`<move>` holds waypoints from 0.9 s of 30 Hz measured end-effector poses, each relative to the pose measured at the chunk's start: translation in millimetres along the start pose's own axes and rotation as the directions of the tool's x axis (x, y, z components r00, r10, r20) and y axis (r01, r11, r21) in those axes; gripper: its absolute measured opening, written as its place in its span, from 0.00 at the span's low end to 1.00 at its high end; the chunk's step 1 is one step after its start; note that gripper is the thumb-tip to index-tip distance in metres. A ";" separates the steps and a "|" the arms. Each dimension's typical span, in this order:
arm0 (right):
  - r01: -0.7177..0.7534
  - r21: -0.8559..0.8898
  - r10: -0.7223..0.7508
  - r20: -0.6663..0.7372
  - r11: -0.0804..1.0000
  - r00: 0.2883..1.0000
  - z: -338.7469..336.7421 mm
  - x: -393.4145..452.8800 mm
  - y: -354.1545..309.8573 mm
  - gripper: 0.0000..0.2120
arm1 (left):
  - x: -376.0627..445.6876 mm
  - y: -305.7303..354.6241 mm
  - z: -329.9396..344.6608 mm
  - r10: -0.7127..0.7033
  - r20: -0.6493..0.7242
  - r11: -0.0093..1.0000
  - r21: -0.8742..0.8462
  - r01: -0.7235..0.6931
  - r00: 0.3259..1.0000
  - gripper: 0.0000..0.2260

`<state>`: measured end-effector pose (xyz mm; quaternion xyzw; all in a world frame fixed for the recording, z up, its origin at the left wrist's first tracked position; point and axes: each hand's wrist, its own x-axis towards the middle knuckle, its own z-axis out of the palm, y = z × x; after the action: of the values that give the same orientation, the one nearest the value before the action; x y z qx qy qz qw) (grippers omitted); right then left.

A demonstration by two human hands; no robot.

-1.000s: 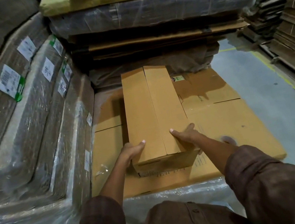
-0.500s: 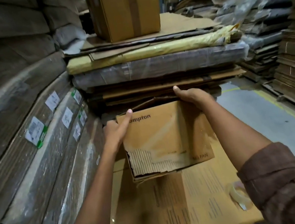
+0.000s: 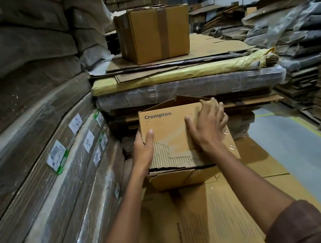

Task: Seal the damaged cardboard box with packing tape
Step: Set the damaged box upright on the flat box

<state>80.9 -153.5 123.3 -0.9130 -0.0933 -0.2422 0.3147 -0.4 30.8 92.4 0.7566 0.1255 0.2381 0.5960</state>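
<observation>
A: Position of the torn brown "Crompton" cardboard box (image 3: 167, 128)?

B: Between both hands. Left hand (image 3: 143, 150) grips its left edge, thumb on the face. Right hand (image 3: 207, 126) lies flat, fingers spread, on the right part of the face. Outer paper stripped; corrugation exposed near the wrists.

A: Surface, room?

B: Flattened printed cardboard sheets (image 3: 215, 218) beneath. Taped brown carton (image 3: 153, 33) on a stack beyond the hands; wrapped bundles (image 3: 34, 165) left; grey floor (image 3: 315, 154) right.

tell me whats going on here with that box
A person is working on a damaged Crompton cardboard box that sits on flattened cardboard sheets. The left hand grips its left side while the right hand presses flat on the top face, where the outer paper layer is torn away near the front edge. No tape is on it yet. Another, already taped box sits on the stack behind.
</observation>
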 end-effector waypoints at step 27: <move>-0.415 0.000 0.396 0.294 0.910 0.870 -0.7 13.1 21.8 0.63 | 29.8 8.6 -5.1 -0.054 -0.090 0.997 0.056 0.059 0.995 0.12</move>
<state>99.0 -170.8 118.9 -0.9272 0.0481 -0.0324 0.3702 21.7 47.0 107.9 0.7587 0.1800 0.2504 0.5738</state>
